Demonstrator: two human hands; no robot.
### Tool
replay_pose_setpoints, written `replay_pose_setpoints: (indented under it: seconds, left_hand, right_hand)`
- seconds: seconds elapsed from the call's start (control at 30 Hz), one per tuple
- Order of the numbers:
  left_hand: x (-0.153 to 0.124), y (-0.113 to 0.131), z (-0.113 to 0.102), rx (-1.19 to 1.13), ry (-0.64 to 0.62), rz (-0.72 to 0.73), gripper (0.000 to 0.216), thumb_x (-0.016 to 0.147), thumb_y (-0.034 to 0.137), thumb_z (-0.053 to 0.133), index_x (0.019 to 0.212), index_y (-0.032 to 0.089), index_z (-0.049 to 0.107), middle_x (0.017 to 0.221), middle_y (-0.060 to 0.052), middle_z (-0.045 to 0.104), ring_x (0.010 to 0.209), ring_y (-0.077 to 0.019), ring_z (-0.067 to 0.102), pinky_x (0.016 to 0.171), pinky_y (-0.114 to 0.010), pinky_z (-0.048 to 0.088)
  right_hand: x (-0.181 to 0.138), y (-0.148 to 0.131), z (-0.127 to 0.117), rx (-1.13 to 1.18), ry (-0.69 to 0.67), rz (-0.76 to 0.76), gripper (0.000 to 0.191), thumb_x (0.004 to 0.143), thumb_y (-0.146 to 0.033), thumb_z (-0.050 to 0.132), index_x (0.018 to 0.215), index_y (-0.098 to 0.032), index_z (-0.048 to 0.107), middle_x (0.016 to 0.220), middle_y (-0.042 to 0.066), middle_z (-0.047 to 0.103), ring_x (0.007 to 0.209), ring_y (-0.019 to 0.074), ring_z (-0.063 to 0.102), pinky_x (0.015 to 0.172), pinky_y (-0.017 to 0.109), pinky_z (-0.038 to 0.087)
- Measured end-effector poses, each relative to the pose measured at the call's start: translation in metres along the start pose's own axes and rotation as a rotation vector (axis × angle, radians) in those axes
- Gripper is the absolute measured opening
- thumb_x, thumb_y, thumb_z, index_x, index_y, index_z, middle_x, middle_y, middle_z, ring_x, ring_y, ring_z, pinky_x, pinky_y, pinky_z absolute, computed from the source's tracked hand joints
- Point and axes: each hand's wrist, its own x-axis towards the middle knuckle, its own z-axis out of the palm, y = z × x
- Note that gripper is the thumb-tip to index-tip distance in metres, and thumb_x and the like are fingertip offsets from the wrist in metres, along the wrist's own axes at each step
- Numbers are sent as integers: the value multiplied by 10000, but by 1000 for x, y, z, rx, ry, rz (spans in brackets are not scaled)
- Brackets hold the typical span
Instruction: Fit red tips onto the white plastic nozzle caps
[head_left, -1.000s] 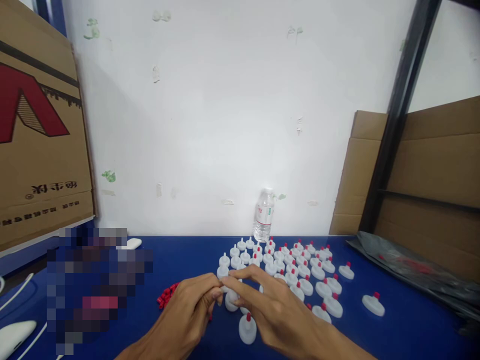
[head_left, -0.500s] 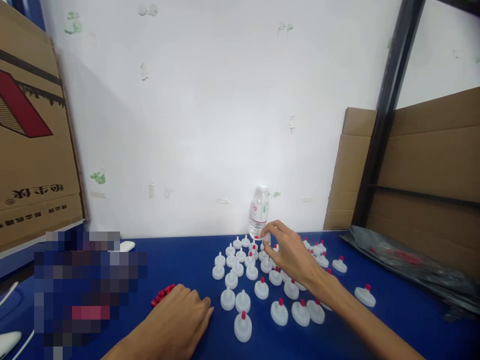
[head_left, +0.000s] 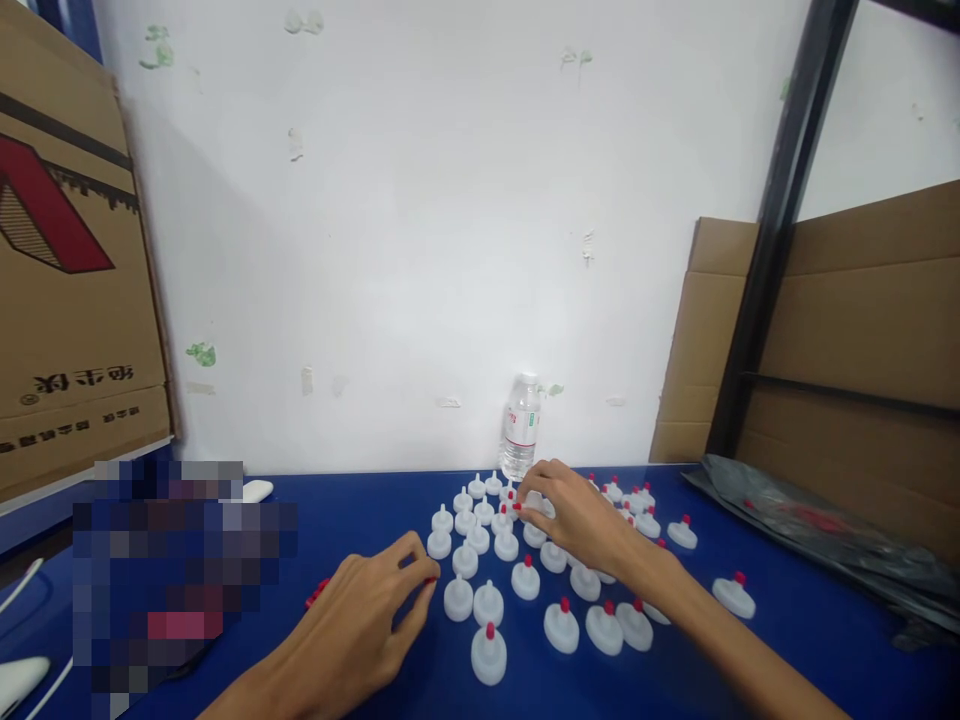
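Note:
My left hand (head_left: 367, 610) is closed in a pinch, with a small red cap (head_left: 433, 578) showing at its fingertips. Part of a pile of red caps (head_left: 316, 592) peeks out from behind it. My right hand (head_left: 574, 510) is closed around a white nozzle lid (head_left: 535, 503), tilted so that its red tip (head_left: 517, 507) points left. Several white nozzle lids stand around both hands: those at the left, such as one lid (head_left: 458, 598), have bare nozzles, while many at the front and right, such as another lid (head_left: 489, 655), wear red caps.
A clear water bottle (head_left: 519, 430) stands against the white wall behind the lids. Grey plastic bags (head_left: 817, 525) lie at the right on the blue table (head_left: 360, 510). Cardboard boxes (head_left: 82, 290) stand at the left, more cardboard (head_left: 862, 320) at the right. A blurred patch hides the left part.
My left hand has lifted from the red pile and moved right, a red cap now in its fingers. My right hand has lowered slightly with the nozzle lid.

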Motion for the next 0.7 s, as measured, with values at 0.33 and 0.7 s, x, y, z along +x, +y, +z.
replay_pose_setpoints:
  seconds: [0.33,0.7]
  left_hand:
    - [2,-4,-4,-41,76,-6,306,1022,267,359,1093,297,655,1067,12,638,557,-68,533,571,-257,363]
    - [1,-1,0,-105,14,-67,307,1040,290,349,1108,320,647,1045,36,665,653,-88,604,650,-257,397]
  right_hand:
    - [0,-5,13,-11,-151,-55,90,915,-237,688,911,-214,775,845,39,742,840,225,684,763,333,495]
    - [-1,7,3,-48,-112,106,205,959,-265,582,883,-212,764,833,66,765,757,241,701,663,310,439]
